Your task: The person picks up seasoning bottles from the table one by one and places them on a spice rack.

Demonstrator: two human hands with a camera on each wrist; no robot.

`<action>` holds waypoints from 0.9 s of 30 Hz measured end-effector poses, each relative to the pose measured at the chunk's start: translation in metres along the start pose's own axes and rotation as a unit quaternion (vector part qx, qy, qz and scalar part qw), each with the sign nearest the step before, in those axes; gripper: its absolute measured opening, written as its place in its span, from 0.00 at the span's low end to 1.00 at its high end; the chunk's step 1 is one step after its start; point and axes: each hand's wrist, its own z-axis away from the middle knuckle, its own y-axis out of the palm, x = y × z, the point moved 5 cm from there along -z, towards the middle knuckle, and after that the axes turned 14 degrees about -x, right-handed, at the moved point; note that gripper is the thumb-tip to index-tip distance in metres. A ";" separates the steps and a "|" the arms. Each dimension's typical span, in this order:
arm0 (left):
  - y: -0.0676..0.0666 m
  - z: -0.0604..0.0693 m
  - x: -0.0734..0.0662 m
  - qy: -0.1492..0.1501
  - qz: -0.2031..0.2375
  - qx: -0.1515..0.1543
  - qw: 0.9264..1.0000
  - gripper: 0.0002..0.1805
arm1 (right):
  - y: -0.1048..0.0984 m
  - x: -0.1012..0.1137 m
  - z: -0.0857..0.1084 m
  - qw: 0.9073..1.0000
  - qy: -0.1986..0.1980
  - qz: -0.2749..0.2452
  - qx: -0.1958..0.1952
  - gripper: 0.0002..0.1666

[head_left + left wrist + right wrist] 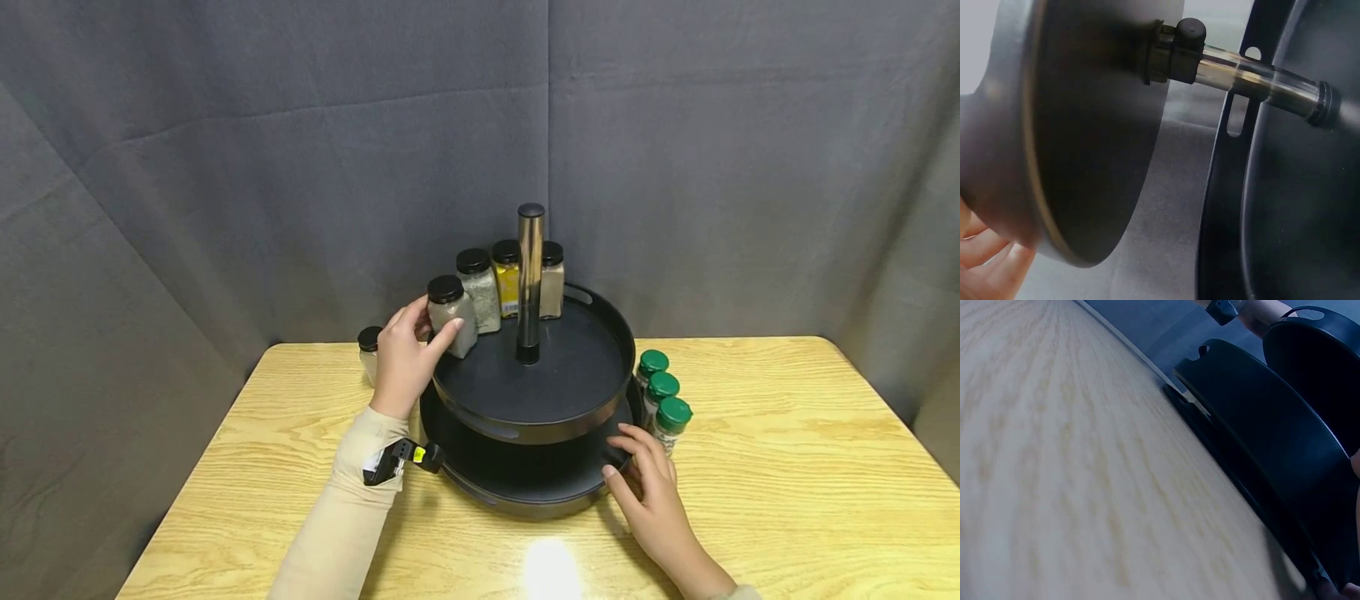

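My left hand point(408, 358) holds a square jar point(454, 321) with a black lid and greyish contents between thumb and fingers. That jar is at the left edge of the upper tray point(570, 387) of a black two-tier turntable, tilted slightly; its base is partly hidden. In the left wrist view, fingers point(997, 262) show beside the underside of the upper tray point(1085, 144). My right hand point(648, 492) is at the right front rim of the lower tray point(525, 500), fingers loosely bent and holding nothing. Whether its fingertips touch the rim, I cannot tell.
Behind the jar stand a jar of pale flakes point(483, 300), a yellow-labelled jar point(507, 279) and a tan jar point(552, 287), around a metal post point(531, 275). Another black-lidded jar point(369, 354) is left on the table. Green-lidded bottles point(663, 387) line the right side.
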 end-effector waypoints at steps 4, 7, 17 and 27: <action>0.001 0.000 0.000 -0.014 0.000 0.002 1.000 0.26 | -0.001 0.001 -0.001 1.000 0.000 0.000 -0.001 0.17; 0.001 0.001 0.000 -0.024 0.000 0.003 1.000 0.26 | -0.001 0.001 -0.001 1.000 -0.001 -0.001 -0.002 0.17; 0.002 0.005 0.004 -0.043 0.022 0.002 0.999 0.27 | 0.000 0.001 -0.001 1.000 -0.001 -0.007 0.001 0.18; 0.003 0.007 0.005 -0.061 0.038 0.000 0.997 0.26 | -0.001 0.001 -0.001 1.000 -0.004 -0.006 0.000 0.18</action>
